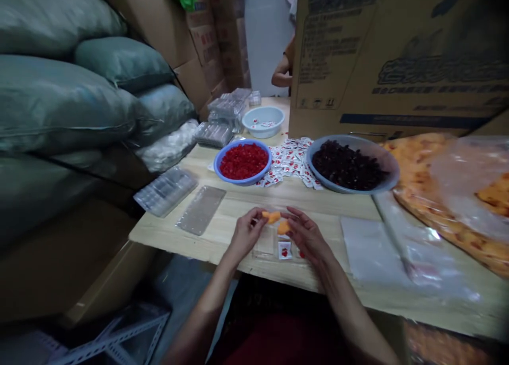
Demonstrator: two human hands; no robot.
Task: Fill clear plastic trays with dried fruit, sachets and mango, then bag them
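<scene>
My left hand (pixel 247 231) is closed, pinching a small orange piece (pixel 271 216) between thumb and fingers. Another small orange piece (pixel 283 227) is gripped at the fingertips of my right hand (pixel 308 235), close to the first. What the pieces are, I cannot tell. Under both hands lies a clear plastic tray (pixel 263 244) with compartments, partly hidden by the hands. In it are a small white packet with a red print (pixel 284 250) and a bit of something red (pixel 301 254) beside my right wrist.
Beyond my hands stand a bowl of red pieces (pixel 244 162), a pile of white packets (pixel 289 161) and a bowl of dark pieces (pixel 348 163). Clear trays (pixel 166 191) lie left. Plastic bags (pixel 369 251) and an orange-filled bag (pixel 421 169) lie right. A large carton (pixel 397 63) stands behind.
</scene>
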